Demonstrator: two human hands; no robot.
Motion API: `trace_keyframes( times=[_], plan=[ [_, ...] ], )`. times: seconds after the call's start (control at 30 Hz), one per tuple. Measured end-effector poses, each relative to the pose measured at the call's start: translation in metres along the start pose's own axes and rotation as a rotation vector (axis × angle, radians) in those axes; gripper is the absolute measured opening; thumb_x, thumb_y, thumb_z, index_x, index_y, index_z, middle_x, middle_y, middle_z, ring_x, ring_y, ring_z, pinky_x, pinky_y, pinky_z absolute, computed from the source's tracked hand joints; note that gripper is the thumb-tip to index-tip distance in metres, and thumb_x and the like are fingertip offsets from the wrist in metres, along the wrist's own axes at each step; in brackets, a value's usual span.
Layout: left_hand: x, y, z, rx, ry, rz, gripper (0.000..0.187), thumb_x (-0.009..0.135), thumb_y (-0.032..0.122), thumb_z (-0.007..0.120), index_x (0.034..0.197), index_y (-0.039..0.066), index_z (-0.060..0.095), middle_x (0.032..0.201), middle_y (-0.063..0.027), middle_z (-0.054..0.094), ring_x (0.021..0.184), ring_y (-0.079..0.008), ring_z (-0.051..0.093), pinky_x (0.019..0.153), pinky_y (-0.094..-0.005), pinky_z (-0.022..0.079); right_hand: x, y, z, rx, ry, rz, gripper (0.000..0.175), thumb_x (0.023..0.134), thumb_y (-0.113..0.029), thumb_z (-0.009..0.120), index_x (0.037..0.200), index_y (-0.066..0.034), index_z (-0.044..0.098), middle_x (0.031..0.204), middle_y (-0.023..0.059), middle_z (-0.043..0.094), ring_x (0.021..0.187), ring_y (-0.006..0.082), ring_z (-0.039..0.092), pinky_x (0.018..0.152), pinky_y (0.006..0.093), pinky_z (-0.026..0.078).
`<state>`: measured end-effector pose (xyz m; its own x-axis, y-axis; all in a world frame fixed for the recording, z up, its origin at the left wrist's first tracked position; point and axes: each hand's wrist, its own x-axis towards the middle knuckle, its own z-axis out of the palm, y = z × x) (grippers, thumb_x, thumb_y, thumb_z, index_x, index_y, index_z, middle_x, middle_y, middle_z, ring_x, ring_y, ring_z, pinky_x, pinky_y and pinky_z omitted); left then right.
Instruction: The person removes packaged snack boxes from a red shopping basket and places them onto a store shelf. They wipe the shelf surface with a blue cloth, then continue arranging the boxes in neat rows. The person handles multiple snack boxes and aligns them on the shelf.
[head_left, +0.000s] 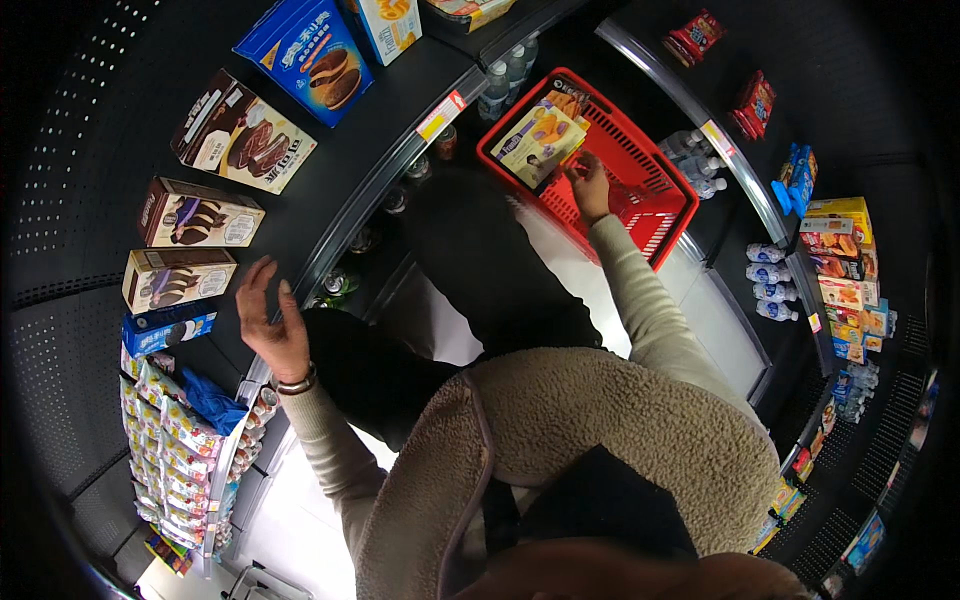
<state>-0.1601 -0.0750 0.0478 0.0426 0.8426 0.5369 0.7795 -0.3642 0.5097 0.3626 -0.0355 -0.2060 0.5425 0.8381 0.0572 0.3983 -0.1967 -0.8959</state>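
My left hand (274, 322) is raised beside the shelf edge, with its fingers apart and nothing in it. Nearest to it are two snack boxes, one brown and cream (202, 214) and one cream (180, 279), along with a blue cookie box (169, 328). My right hand (589, 187) hangs over a red plastic shopping basket (675, 199), its fingers loosely curled near the corner of a yellow and white snack box (536, 142). That box lies inside the basket against one end and partly covers another package (568, 105). Whether my fingertips touch it is hard to tell.
Farther along the left shelf stand a chocolate snack box (247, 135) and a blue cookie pack (311, 60). Bagged snacks (172, 450) hang in rows at lower left. Water bottles (694, 165) flank the basket. The right shelf holds bottles (769, 281) and boxed snacks (836, 240).
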Motion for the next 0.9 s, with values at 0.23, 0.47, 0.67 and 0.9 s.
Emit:
trace_keyframes(
  times=[0.23,0.47,0.67,0.9],
  plan=[
    [0.002,-0.002,0.019,-0.012,-0.079,0.016,0.024,0.088,-0.002,0.067,0.111,0.004,0.073,0.116,-0.0155,0.074,0.111,-0.0349,0.069,0.100,-0.0422,0.053,0.032,0.005,0.025,0.675,-0.325,0.600,0.039,0.095,-0.037,0.076,0.119,-0.0063,0.072,0.105,0.0051,0.076,0.092,0.0153,0.069,0.080,0.0327,0.051],
    [-0.004,-0.010,0.024,-0.046,-0.123,-0.134,0.020,0.092,0.001,0.069,0.111,0.001,0.074,0.111,-0.0154,0.075,0.106,-0.0311,0.072,0.094,-0.0371,0.054,0.049,0.036,0.042,0.603,-0.204,0.658,0.023,0.098,-0.030,0.075,0.110,-0.0110,0.073,0.073,-0.0037,0.059,0.057,0.0105,0.052,0.054,0.0241,0.039],
    [0.004,-0.004,0.022,-0.093,-0.103,-0.122,0.021,0.089,-0.001,0.070,0.109,0.003,0.074,0.110,-0.0150,0.075,0.103,-0.0320,0.073,0.092,-0.0376,0.056,0.041,0.028,0.025,0.767,-0.186,0.551,0.018,0.097,-0.020,0.071,0.113,-0.0134,0.074,0.093,-0.0044,0.070,0.076,0.0079,0.059,0.064,0.0232,0.044],
    [0.052,0.030,0.052,-0.313,-0.281,-0.089,0.032,0.086,-0.005,0.070,0.117,0.002,0.070,0.106,-0.0135,0.072,0.082,-0.0226,0.067,0.075,-0.0321,0.054,0.029,-0.101,-0.012,0.726,-0.060,-0.019,0.051,0.092,0.008,0.068,0.140,-0.0020,0.054,0.133,0.0113,0.067,0.118,0.0218,0.067,0.100,0.0355,0.054]
  ],
)
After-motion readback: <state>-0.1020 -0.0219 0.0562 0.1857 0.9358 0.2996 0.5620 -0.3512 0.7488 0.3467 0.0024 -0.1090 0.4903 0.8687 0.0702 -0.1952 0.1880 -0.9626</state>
